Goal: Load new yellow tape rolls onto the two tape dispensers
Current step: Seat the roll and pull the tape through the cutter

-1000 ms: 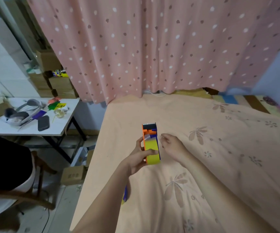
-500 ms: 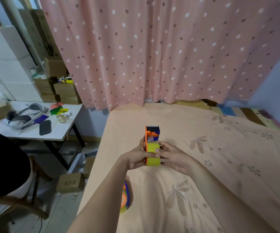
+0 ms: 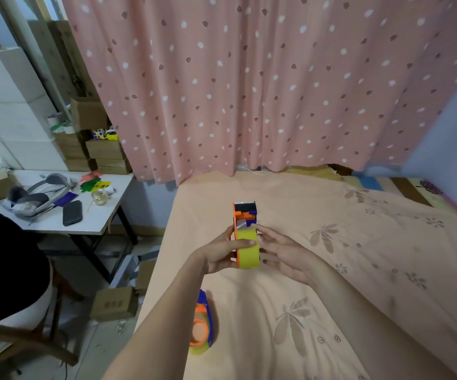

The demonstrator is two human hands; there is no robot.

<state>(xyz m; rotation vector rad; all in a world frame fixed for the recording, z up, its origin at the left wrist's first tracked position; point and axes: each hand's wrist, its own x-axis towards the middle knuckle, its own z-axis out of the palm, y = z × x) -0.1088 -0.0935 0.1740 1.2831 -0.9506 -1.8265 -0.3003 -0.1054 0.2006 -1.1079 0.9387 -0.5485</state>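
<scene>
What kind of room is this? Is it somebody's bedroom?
Probably a bedroom also used for packing: a bed under a peach flowered sheet, a pink dotted curtain behind it, and stacked brown cardboard boxes beside a cluttered white folding table.

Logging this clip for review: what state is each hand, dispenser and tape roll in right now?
Left hand: closed around the held dispenser's side.
Right hand: fingertips on the roll's other side.
Held tape dispenser: lifted above the bed, yellow roll fitted.
Yellow tape roll: seated in the held dispenser.
Second tape dispenser: lying on the bed, untouched, yellow tape visible in it.
</scene>
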